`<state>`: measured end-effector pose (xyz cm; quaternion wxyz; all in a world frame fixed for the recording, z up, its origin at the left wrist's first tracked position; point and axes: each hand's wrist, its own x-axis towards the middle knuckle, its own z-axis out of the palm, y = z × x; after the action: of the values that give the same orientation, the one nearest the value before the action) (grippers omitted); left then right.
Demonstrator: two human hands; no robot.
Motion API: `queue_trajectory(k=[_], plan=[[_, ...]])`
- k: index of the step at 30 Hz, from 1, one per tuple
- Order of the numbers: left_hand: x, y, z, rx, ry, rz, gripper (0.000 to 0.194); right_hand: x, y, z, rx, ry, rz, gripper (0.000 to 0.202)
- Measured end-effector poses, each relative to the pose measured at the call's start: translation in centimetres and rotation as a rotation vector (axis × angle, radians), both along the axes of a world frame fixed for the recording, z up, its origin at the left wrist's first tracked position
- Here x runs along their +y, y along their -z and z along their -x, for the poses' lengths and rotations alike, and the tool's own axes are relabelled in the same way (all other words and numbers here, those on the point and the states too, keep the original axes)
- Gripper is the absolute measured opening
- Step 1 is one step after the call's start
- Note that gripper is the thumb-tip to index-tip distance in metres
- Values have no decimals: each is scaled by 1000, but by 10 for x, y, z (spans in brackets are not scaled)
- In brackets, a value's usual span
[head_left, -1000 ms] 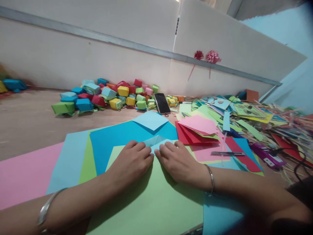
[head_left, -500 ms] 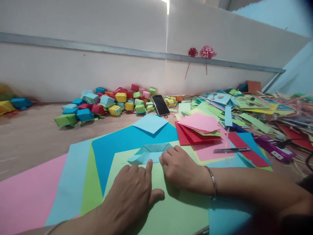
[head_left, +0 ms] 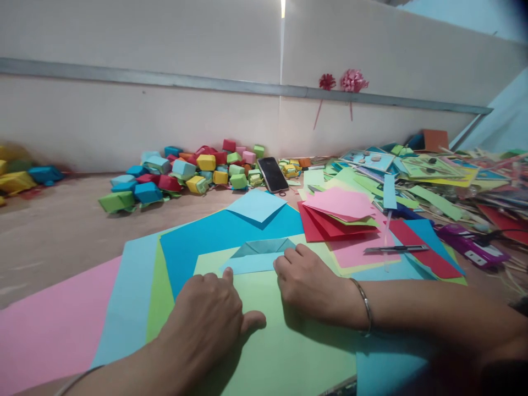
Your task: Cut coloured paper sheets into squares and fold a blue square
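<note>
A folded light blue paper [head_left: 253, 263] lies on a pale green sheet [head_left: 297, 352], its lower strip flat and slanted folds along its upper part. My left hand [head_left: 214, 302] rests below its left end, the index fingertip at the lower left edge and the thumb stretched apart to the right. It grips nothing; some of its other fingers are hidden. At the paper's right end, my right hand [head_left: 303, 275] has its fingers curled and pinched on the edge. A bracelet circles the right wrist.
Large coloured sheets, including a pink sheet [head_left: 58, 324] and a blue sheet [head_left: 190, 242], spread beneath. Behind lie a light blue square [head_left: 258, 205], a phone [head_left: 273, 175] and several paper boxes [head_left: 157, 165]. Rightward are folded red papers [head_left: 322, 225], a craft knife [head_left: 396, 249] and a purple power strip [head_left: 472, 246].
My left hand has slid left along the paper's lower edge. The paper's lower strip now looks flatter and straighter. My right hand keeps its place at the right end.
</note>
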<state>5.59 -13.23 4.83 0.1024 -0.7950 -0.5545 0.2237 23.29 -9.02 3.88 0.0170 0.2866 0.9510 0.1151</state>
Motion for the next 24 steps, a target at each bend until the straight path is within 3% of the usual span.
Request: queue_trajectory(k=[5,10,13,15,19,24], plan=[[0,8,8,-42,21,-64,65,0,0,-1,-21,0,7,25],[-2,10,17,-124,166,-278,71,-1,3,-1,-6,-17,-2,25],[5,10,15,-199,216,-361,49,-2,6,-1,6,21,-20,23],[13,13,14,-248,199,-323,37,-2,9,-2,45,62,-62,23],[30,26,17,-394,171,-195,47,1,14,-5,131,72,-189,23],[35,33,22,-583,147,-231,39,7,16,-6,195,154,-208,20]])
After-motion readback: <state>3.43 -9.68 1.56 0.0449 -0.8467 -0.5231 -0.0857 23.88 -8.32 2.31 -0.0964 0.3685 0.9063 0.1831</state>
